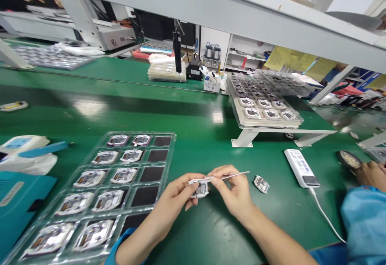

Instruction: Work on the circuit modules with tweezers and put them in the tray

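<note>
Head view: a small white electronic module (200,189) is gripped by the left hand (176,196) above the green bench mat (193,237), and its edge is being worked with steel tweezers (233,175), held in a narrow pinch by the right hand (232,192), beside a plastic tray (141,133).

Item counts on the worktop (90,112): one clear blister tray (135,134) with ten white-framed modules (108,200) and five black cells (152,173); one loose module (261,184); one held module (199,190); one left hand (177,194); one right hand (232,192); one pair of tweezers (235,174); one white power bank (301,168); one co-worker's hand (372,175).
</note>
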Motion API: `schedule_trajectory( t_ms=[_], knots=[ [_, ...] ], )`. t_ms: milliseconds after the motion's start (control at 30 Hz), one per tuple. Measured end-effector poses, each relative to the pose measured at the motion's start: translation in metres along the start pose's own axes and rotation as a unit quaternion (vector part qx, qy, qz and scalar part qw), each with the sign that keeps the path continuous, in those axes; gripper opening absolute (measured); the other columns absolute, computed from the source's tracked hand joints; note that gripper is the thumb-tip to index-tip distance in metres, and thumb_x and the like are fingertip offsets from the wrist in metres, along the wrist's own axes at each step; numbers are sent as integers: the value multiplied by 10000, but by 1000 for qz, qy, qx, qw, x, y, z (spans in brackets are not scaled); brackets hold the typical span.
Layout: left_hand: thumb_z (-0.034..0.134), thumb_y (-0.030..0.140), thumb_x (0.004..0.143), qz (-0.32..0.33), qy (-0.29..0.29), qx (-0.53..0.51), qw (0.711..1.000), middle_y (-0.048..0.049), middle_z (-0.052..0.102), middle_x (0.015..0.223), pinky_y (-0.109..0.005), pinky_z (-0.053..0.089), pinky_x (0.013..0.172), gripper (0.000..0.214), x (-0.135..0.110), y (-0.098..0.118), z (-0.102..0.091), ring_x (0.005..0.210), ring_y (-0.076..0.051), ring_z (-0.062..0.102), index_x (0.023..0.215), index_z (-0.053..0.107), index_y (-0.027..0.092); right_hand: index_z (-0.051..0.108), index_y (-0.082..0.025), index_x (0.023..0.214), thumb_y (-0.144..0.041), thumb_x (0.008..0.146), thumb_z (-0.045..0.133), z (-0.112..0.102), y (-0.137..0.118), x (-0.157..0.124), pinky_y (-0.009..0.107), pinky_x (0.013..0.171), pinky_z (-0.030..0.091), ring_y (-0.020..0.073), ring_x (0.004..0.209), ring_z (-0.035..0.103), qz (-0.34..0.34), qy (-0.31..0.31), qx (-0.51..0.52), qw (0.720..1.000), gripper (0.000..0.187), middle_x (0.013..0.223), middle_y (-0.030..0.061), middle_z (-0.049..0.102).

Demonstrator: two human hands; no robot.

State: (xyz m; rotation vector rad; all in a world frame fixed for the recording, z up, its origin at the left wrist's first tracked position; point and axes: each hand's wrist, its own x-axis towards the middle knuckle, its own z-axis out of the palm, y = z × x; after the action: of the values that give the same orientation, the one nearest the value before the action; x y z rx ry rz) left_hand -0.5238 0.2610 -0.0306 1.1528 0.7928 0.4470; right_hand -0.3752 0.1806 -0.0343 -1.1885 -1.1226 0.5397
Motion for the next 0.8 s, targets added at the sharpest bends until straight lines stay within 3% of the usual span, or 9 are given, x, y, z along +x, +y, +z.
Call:
schedule_trajectory(
  t_ms=[133,367,533,667,800],
  knots=[
    [731,457,763,1,13,2,1000,-3,620,680,-224,345,498,375,-2,-2,0,569,-120,497,966,723,143,664,-218,849,-185,887,675,1,0,-1,313,693,600,190,756,739,-19,1,-32,999,51,819,42,761],
    [782,468,725,-5,29,-30,999,3,630,679,-205,363,522,370,-1,-4,1,569,-105,501,917,734,155,682,-242,875,-128,884,675,0,-4,0,363,764,568,203,767,740,-113,-19,-93,989,115,828,36,779],
    [789,476,705,3,43,-46,998,14,607,634,-190,343,498,356,2,-2,1,553,-99,480,854,732,158,694,-221,878,-176,875,697,3,3,-3,324,733,591,205,797,749,-60,14,-42,997,45,851,56,771],
    [799,491,694,9,37,-36,999,11,621,647,-186,344,488,384,2,-2,2,553,-99,480,883,746,161,703,-219,844,-172,856,715,2,8,-1,308,741,579,198,784,745,-74,20,-42,996,50,829,48,779],
    [846,480,653,45,9,5,999,-20,734,826,-230,485,620,467,-3,-8,-3,760,-185,646,1026,740,219,723,-211,809,-226,864,708,-1,3,2,309,722,569,201,730,736,-88,33,-77,993,59,786,55,785]
  ],
)
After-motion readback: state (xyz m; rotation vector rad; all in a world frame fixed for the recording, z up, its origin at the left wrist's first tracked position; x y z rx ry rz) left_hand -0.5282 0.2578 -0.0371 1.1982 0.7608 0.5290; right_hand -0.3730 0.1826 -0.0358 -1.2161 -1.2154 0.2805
